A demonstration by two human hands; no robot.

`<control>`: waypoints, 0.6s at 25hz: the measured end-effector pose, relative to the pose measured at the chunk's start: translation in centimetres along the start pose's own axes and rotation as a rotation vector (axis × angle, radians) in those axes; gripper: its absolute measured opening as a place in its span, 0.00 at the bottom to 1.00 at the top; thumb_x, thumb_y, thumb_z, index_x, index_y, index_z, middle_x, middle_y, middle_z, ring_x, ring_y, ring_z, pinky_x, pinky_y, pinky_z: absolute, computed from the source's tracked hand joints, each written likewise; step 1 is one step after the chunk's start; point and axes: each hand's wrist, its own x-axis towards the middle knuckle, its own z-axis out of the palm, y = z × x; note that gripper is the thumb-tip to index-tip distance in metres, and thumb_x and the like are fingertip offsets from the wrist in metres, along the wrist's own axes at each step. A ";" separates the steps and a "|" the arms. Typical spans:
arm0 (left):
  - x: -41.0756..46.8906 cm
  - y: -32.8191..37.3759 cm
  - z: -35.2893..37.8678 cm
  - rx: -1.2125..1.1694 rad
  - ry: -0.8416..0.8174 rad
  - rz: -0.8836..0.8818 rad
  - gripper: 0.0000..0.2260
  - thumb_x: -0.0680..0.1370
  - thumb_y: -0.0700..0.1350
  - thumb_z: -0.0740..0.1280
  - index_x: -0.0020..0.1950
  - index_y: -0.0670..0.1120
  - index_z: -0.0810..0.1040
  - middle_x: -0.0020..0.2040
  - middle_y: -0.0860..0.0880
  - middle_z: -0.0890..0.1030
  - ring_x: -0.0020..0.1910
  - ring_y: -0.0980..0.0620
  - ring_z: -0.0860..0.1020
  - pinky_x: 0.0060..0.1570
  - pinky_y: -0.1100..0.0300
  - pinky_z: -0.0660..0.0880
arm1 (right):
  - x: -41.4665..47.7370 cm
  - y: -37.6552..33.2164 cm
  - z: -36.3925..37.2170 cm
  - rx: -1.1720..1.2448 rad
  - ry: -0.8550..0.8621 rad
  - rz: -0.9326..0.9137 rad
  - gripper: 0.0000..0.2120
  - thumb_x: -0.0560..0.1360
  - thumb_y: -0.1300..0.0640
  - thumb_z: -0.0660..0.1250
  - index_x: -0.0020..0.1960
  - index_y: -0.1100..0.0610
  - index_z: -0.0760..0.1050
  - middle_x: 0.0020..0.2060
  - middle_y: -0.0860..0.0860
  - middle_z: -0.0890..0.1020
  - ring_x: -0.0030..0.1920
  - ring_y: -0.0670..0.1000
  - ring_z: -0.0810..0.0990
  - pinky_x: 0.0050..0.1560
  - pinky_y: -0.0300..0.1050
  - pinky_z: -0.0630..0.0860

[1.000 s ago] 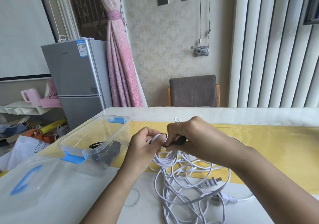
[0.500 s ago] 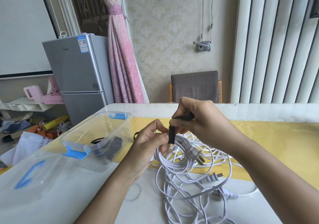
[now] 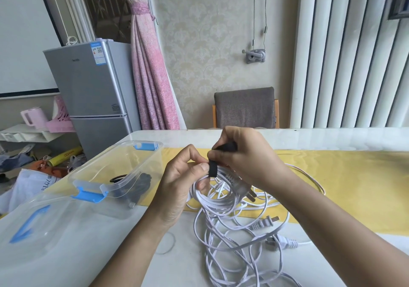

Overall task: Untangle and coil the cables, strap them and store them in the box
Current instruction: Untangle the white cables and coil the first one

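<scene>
My left hand point(image 3: 183, 180) grips a coiled bundle of white cable point(image 3: 218, 196) held above the table. A black strap point(image 3: 213, 169) wraps over the top of the coil; my right hand point(image 3: 245, 154) pinches its upper end. A plug point(image 3: 244, 190) hangs from the coil. Below lies a tangled heap of white cables point(image 3: 239, 242) with two more plugs. The clear plastic box point(image 3: 124, 167) with blue latches stands open to the left, a black cable bundle point(image 3: 139, 185) inside it.
The box's clear lid point(image 3: 44, 227) with a blue handle lies at the near left. A yellow runner point(image 3: 345, 182) crosses the white table. A thin loop point(image 3: 168, 243) lies near my left forearm. A grey chair point(image 3: 244, 107) stands behind the table, a fridge point(image 3: 93, 92) at left.
Both hands lifted the coil off the heap. The black strap, first hidden in my right hand, now runs over the coil's top. The view has tilted down slightly.
</scene>
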 end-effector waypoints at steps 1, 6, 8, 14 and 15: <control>0.0 0.0 0.1 0.040 0.008 0.018 0.05 0.67 0.47 0.67 0.35 0.50 0.72 0.27 0.51 0.68 0.26 0.54 0.66 0.32 0.59 0.63 | -0.1 0.0 0.1 0.000 -0.005 -0.001 0.11 0.69 0.59 0.74 0.33 0.52 0.73 0.29 0.47 0.78 0.29 0.41 0.73 0.32 0.34 0.69; -0.4 0.4 0.5 0.221 0.035 0.070 0.09 0.65 0.50 0.69 0.36 0.50 0.70 0.27 0.52 0.71 0.28 0.53 0.67 0.32 0.63 0.66 | 0.2 0.3 0.0 0.018 -0.050 0.025 0.08 0.69 0.59 0.74 0.35 0.56 0.76 0.30 0.48 0.79 0.30 0.43 0.73 0.35 0.40 0.71; -0.6 0.3 0.7 0.303 0.029 0.090 0.12 0.65 0.50 0.70 0.39 0.47 0.70 0.28 0.52 0.71 0.28 0.55 0.66 0.31 0.66 0.65 | 0.4 0.5 -0.2 0.081 -0.107 0.070 0.09 0.69 0.60 0.74 0.33 0.54 0.75 0.28 0.48 0.77 0.27 0.42 0.72 0.33 0.39 0.70; -0.7 0.0 0.5 0.594 0.007 0.161 0.11 0.69 0.54 0.69 0.50 0.56 0.74 0.42 0.57 0.83 0.42 0.58 0.80 0.45 0.64 0.73 | 0.4 1.6 -0.5 0.250 -0.261 0.207 0.08 0.72 0.65 0.70 0.35 0.59 0.75 0.28 0.54 0.73 0.27 0.47 0.68 0.29 0.37 0.67; -0.7 0.1 0.5 0.670 -0.004 0.205 0.11 0.70 0.54 0.68 0.51 0.57 0.75 0.46 0.59 0.82 0.47 0.61 0.80 0.49 0.67 0.72 | 0.3 1.6 -0.7 0.281 -0.275 0.225 0.07 0.73 0.67 0.68 0.37 0.62 0.75 0.27 0.53 0.71 0.24 0.44 0.67 0.27 0.34 0.66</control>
